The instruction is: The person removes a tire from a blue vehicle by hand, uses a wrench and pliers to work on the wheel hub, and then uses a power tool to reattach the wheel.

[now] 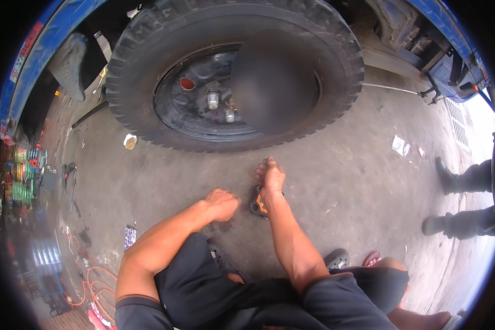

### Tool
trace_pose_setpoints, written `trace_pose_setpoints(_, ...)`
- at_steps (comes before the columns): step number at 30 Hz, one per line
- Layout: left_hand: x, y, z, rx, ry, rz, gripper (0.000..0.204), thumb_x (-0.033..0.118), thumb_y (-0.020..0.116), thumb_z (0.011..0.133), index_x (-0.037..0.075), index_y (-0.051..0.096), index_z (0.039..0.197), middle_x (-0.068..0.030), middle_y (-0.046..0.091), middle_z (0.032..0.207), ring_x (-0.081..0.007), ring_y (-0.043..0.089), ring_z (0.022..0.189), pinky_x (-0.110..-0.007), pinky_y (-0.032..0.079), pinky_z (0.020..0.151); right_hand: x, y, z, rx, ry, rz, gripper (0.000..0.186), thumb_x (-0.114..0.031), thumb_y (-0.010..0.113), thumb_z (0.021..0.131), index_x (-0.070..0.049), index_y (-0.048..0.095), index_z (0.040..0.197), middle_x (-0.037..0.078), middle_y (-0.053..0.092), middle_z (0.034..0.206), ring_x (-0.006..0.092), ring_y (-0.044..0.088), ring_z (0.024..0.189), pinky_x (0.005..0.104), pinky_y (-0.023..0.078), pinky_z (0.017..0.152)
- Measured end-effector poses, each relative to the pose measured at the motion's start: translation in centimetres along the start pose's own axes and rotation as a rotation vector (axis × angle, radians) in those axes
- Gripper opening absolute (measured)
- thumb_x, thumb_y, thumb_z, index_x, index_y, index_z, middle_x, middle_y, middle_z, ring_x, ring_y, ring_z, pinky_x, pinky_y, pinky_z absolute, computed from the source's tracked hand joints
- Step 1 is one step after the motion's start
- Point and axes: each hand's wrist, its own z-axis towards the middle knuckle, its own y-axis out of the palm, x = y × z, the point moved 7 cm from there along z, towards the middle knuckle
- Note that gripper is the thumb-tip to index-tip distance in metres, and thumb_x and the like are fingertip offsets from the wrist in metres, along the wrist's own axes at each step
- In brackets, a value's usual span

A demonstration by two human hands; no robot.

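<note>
A large black tyre [132,104] stands on a dark wheel rim [176,118] in front of me, with two silver wheel nuts [213,100] showing. A dark blurred oval hides the rim's right part. My right hand [271,176] is before the tyre, its fingers curled; what they hold, if anything, is hidden. Below its wrist is a black and orange block [257,204], perhaps the battery end of a power tool, partly covered by my forearm. To its left, my left hand [223,204] is closed, knuckles up, its fingertips out of sight.
Blue vehicle bodywork [44,44] arches overhead on both sides. Tools [67,173] and an orange hose [93,283] lie at left. Scraps of paper [400,146] dot the concrete floor [363,192]. Another person's legs [473,179] stand at right; a sandalled foot [372,257] is near my shoe.
</note>
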Motion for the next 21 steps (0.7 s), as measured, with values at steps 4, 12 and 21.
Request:
trace_pose_setpoints(4, -1.1, -2.0, 0.6, 0.220, -0.049, -0.039, 0.027, 0.014, 0.059, 0.076, 0.002, 0.060, 0.101, -0.0194, 0.061, 0.106, -0.0340, 0.057, 0.103, -0.043, 0.045, 0.088, 0.3, 0.8, -0.3, -0.009, 0.023, -0.041, 0.023, -0.028, 0.056, 0.089, -0.004, 0.059, 0.088, 0.004, 0.059, 0.071, 0.0135, 0.053, 0.054, 0.0262, 0.041, 0.046)
trace_pose_setpoints(12, 1.6, -3.2, 1.4, 0.215, 0.076, -0.110, 0.024, 0.018, 0.057, 0.079, 0.003, 0.059, 0.098, -0.0166, 0.060, 0.104, -0.0337, 0.056, 0.103, -0.043, 0.044, 0.089, -4.2, 5.9, -2.4, -0.144, 0.035, -0.078, 0.044, -0.037, 0.053, 0.091, 0.003, 0.057, 0.109, 0.014, 0.063, 0.091, 0.0205, 0.059, 0.076, 0.0314, 0.047, 0.064)
trace_pose_setpoints(21, 0.8, -3.2, 1.1, 0.190, 0.026, -0.031, 0.029, 0.017, 0.055, 0.082, 0.003, 0.057, 0.107, -0.0175, 0.059, 0.112, -0.0333, 0.053, 0.110, -0.041, 0.042, 0.094, -9.2, 13.2, -2.7, -0.599, 0.046, 0.004, 0.064, -0.049, 0.038, 0.094, 0.008, 0.048, 0.121, 0.023, 0.055, 0.114, 0.0261, 0.057, 0.091, 0.0357, 0.047, 0.075)
